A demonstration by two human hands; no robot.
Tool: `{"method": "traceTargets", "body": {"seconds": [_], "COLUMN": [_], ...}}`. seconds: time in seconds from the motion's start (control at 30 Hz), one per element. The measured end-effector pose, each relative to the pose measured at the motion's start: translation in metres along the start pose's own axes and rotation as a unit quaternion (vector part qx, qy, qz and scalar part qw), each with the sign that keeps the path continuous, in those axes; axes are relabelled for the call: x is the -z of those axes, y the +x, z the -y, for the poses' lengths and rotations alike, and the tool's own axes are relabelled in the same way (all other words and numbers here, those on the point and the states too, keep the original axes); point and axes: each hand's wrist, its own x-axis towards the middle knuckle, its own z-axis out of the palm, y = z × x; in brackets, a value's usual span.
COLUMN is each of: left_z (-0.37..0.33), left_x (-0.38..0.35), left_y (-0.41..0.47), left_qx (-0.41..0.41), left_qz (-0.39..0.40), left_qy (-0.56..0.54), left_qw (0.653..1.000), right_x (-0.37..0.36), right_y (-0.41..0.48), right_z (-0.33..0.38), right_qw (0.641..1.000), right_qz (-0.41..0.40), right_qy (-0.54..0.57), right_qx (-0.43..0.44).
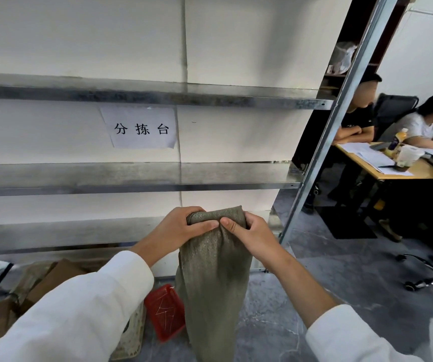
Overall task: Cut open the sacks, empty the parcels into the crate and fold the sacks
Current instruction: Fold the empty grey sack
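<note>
1. Left hand (181, 228): fingers curled over the sack's (214, 283) bunched top, thumb pressing its front; a firm grip.
2. Sack: hangs down from both hands, between them.
3. Right hand (252, 236): thumb pinches the top against curled fingers; thumbs nearly touching.

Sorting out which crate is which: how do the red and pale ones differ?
The red crate is bright red, the pale crate off-white. The red crate shows mostly whole; the left sleeve hides much of the pale crate. Both have mesh walls and sit on the floor.
</note>
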Motion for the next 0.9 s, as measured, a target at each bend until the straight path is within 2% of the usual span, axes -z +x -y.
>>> {"method": "traceTargets", "body": {"seconds": [0.2, 0.33, 0.47, 0.57, 0.63, 0.8, 0.9], "left_z": [-0.001, 0.003, 0.007, 0.006, 0.006, -0.001, -0.003], "left_x": [-0.001, -0.011, -0.008, -0.002, 0.003, 0.018, 0.025], "left_y": [-0.007, -0.018, -0.022, -0.023, -0.023, -0.017, -0.012], "left_qx": [-0.04, -0.051, -0.06, -0.038, -0.029, -0.015, 0.015], "left_qz": [-0.074, -0.063, -0.087, -0.069, -0.06, -0.036, -0.001], "left_qy": [0.046, 0.055, 0.053, 0.029, 0.018, 0.005, -0.018], "left_qw": [0.995, 0.995, 0.993, 0.996, 0.998, 0.999, 1.0], "right_x": [-0.014, -0.019, -0.021, -0.02, -0.016, -0.006, -0.007], "right_y": [0.01, 0.016, 0.015, 0.011, 0.007, 0.001, 0.006], "right_z": [-0.005, -0.005, 0.001, 0.004, 0.003, 0.009, 0.012], "right_qw": [0.998, 0.996, 0.994, 0.99, 0.995, 0.993, 0.992], "right_qz": [-0.057, -0.081, -0.063, -0.035, -0.02, 0.073, 0.054], "right_qy": [0.026, 0.035, 0.063, 0.091, 0.057, -0.068, -0.077], "right_qx": [-0.024, -0.03, -0.064, -0.099, -0.083, 0.07, 0.085]}}
